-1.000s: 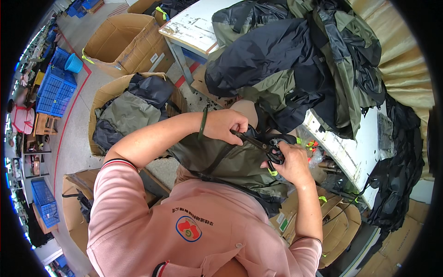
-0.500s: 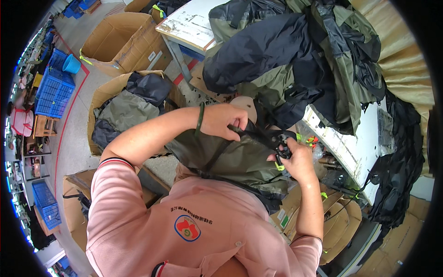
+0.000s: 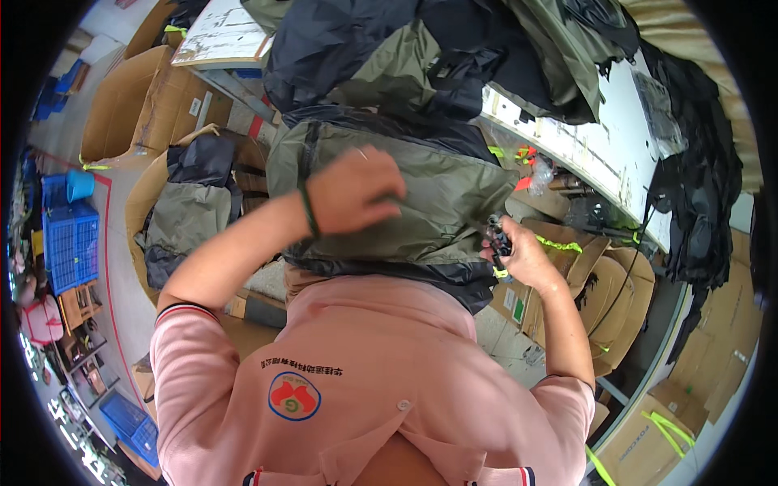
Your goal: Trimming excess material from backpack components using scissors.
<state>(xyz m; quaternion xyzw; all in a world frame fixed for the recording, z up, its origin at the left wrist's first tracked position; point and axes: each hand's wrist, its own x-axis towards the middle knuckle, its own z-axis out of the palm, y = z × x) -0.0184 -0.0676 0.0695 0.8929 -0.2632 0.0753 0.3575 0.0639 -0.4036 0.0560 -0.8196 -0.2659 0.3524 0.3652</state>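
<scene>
An olive-green fabric piece (image 3: 405, 186) with black edges, like a bag or cover, lies spread across my lap. Above it, my left hand (image 3: 361, 190) is smeared by motion, so its fingers and anything in them cannot be made out. A dark green bangle (image 3: 308, 211) circles that wrist. At the fabric's right edge, my right hand (image 3: 523, 255) is closed around a bunch of small black parts (image 3: 496, 238), which look like plastic buckles. A yellow-green bit (image 3: 500, 272) shows below the fingers. The exact kind of these parts is partly hidden by the hand.
Ahead, a worn white table (image 3: 559, 146) carries a heap of black and olive fabric (image 3: 365, 57). On the left stand a carton with folded fabric (image 3: 194, 202) and a taller carton (image 3: 142, 113). More cartons (image 3: 616, 283) sit below the table at right, near a hanging black cord (image 3: 628, 271).
The fabric now lies flatter and wider over my lap. My left hand has let go of the black strip it pinched and moved slightly left. My right hand keeps the black parts.
</scene>
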